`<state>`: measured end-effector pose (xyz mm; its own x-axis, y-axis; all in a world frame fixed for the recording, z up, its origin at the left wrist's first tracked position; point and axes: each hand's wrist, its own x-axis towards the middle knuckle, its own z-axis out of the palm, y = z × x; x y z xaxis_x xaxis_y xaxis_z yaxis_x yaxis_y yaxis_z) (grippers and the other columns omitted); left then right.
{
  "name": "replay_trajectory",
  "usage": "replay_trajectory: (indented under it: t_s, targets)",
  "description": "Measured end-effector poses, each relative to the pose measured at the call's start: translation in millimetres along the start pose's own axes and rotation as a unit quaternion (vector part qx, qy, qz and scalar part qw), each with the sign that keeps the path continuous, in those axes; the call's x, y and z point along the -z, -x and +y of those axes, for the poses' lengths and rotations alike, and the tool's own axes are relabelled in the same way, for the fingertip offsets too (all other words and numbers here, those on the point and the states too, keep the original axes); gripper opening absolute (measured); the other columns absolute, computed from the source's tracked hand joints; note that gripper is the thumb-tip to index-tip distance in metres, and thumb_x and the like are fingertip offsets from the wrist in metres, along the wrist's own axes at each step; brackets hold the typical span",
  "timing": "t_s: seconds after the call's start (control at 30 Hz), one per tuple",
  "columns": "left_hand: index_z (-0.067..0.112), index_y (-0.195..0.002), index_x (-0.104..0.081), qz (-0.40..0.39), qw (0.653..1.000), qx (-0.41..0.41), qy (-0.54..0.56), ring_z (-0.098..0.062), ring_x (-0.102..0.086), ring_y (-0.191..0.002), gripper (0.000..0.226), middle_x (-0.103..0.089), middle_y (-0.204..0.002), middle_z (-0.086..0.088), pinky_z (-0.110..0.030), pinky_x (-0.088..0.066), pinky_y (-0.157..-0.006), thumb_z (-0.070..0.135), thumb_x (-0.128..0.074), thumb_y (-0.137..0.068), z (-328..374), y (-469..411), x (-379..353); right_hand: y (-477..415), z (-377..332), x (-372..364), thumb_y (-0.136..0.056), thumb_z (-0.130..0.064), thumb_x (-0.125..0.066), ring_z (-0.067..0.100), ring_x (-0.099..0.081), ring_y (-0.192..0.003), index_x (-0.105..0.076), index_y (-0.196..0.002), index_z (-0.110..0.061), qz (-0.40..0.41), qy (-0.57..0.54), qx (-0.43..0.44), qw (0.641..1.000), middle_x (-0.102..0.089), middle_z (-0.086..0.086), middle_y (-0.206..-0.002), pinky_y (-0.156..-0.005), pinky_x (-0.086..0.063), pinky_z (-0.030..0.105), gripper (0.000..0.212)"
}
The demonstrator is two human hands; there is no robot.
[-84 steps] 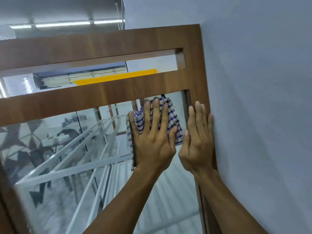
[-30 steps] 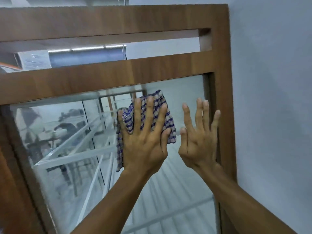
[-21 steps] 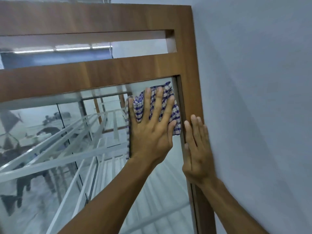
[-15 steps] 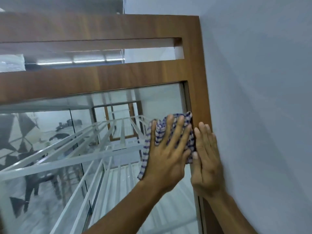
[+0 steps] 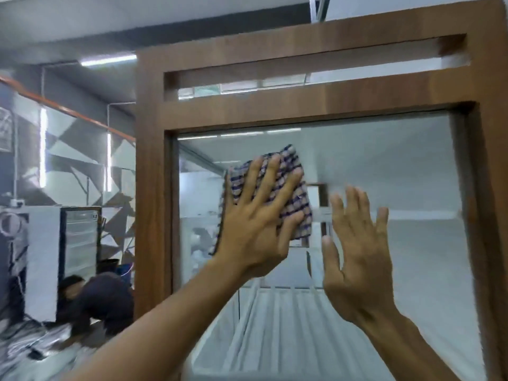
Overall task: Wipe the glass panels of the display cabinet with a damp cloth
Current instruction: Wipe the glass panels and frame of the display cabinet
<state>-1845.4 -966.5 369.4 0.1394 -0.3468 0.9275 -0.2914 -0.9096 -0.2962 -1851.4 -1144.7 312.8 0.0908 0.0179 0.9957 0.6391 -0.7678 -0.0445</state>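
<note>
A blue-and-white checked cloth (image 5: 295,199) lies flat against the cabinet's glass panel (image 5: 398,188), in the upper middle of the pane. My left hand (image 5: 255,224) presses on it with fingers spread. To its right, my right hand (image 5: 357,248) is raised with fingers apart and holds nothing; whether it touches the glass I cannot tell. A brown wooden frame (image 5: 154,188) surrounds the pane, with a narrow slot opening above it. White wire shelves show through the glass.
A white wall runs behind the cabinet on the right. At the left, a person in dark clothes (image 5: 96,298) crouches low beside a white unit (image 5: 41,259). The far wall (image 5: 68,149) has a grey geometric pattern and ceiling lights.
My left hand has slid the cloth from the pane's right edge leftward to the upper middle. My right hand has left the right frame post. The view has swung left.
</note>
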Motion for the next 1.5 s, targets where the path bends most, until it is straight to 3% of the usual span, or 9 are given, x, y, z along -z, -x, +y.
replay_trajectory:
  t_s: [0.1,0.27,0.4,0.53,0.8,0.93,1.13,1.3,1.5]
  targets:
    - [0.039,-0.164,-0.006,-0.025,0.995,0.088,-0.04,-0.019,0.012,-0.159,0.067,0.006,-0.174,0.003,-0.068,-0.007,-0.122,0.059,-0.02,-0.101,-30.3,2.1,22.9,-4.6,-25.4,-27.7,-0.098,-0.033,-0.034,0.024,-0.002,-0.159,-0.026,-0.16,-0.014,-0.03,0.069,0.048,0.996,-0.01,0.008,-0.17,-0.126,0.002,0.059,0.066]
    - [0.036,-0.162,0.014,-0.048,0.983,0.08,-0.157,-0.02,0.025,-0.156,0.066,0.023,-0.17,0.002,-0.063,0.03,-0.114,0.06,-0.008,-0.104,-44.4,24.3,37.1,-5.2,-29.0,-38.6,-0.096,-0.043,-0.028,0.025,0.004,-0.159,-0.019,-0.162,-0.02,-0.035,0.121,0.047,0.991,-0.004,0.006,-0.17,-0.125,0.008,0.061,0.07]
    - [0.033,-0.165,0.002,0.016,0.987,0.11,-0.115,-0.02,0.018,-0.158,0.068,0.01,-0.173,-0.002,-0.044,0.023,-0.123,0.06,-0.01,-0.103,-54.5,71.0,24.9,-4.6,-31.6,-38.7,-0.094,-0.044,-0.016,0.026,0.013,-0.157,-0.006,-0.162,-0.02,-0.054,0.153,0.049,0.986,0.006,0.006,-0.17,-0.123,0.01,0.064,0.073]
    - [0.037,-0.164,-0.001,0.06,0.985,0.16,-0.02,-0.015,0.019,-0.157,0.07,0.01,-0.173,0.004,-0.045,0.025,-0.123,0.06,-0.015,-0.099,-31.7,60.4,12.3,-0.7,-35.6,-42.9,-0.099,-0.043,-0.011,0.025,0.015,-0.157,-0.001,-0.162,-0.025,-0.067,0.198,0.1,0.973,0.01,0.003,-0.17,-0.121,0.011,0.066,0.066]
    - [0.037,-0.164,-0.001,0.041,0.994,0.101,-0.006,-0.016,0.015,-0.158,0.062,0.009,-0.173,0.005,-0.047,0.022,-0.12,0.052,-0.021,-0.108,25.4,31.6,-5.8,-1.6,-14.9,-22.8,-0.101,-0.036,-0.01,0.016,0.007,-0.158,-0.006,-0.163,-0.017,-0.043,0.15,0.085,0.984,0.001,0.002,-0.172,-0.128,0.008,0.041,0.064]
    - [0.035,-0.165,-0.001,0.023,0.998,0.052,-0.003,-0.02,0.015,-0.159,0.063,0.01,-0.173,0.002,-0.052,0.018,-0.122,0.054,-0.02,-0.107,74.7,6.8,-20.5,8.0,37.1,17.6,-0.108,-0.036,-0.021,0.02,0.007,-0.158,-0.006,-0.163,-0.025,-0.025,0.204,0.034,0.978,0.001,0.004,-0.172,-0.128,0.004,0.047,0.058]
    - [0.032,-0.165,-0.004,0.002,0.999,-0.029,-0.02,-0.025,0.012,-0.159,0.065,0.006,-0.174,-0.003,-0.056,0.017,-0.122,0.054,-0.02,-0.106,165.1,-35.1,-49.6,41.7,106.5,80.3,-0.105,-0.043,-0.011,0.024,0.014,-0.157,-0.003,-0.163,-0.023,0.008,0.317,-0.055,0.947,0.005,0.01,-0.171,-0.126,0.01,0.055,0.062]
    - [0.025,-0.166,-0.007,-0.007,0.999,-0.047,-0.026,-0.028,0.01,-0.159,0.065,0.002,-0.174,-0.004,-0.058,0.014,-0.123,0.05,-0.019,-0.107,225.2,-51.8,-67.2,72.8,124.9,95.8,-0.104,-0.022,-0.029,0.017,0.01,-0.158,0.004,-0.162,-0.012,0.056,0.155,-0.065,0.984,0.01,0.009,-0.171,-0.125,0.01,0.031,0.068]
    - [0.027,-0.166,-0.007,-0.016,0.995,-0.096,-0.036,-0.026,0.007,-0.16,0.065,0.003,-0.174,-0.002,-0.056,0.011,-0.125,0.052,-0.018,-0.107,221.8,-5.4,-68.6,79.5,129.5,98.6,-0.102,-0.024,-0.028,0.018,-0.003,-0.158,-0.013,-0.162,-0.008,0.056,0.136,-0.049,0.988,-0.007,0.009,-0.171,-0.126,0.005,0.028,0.063]
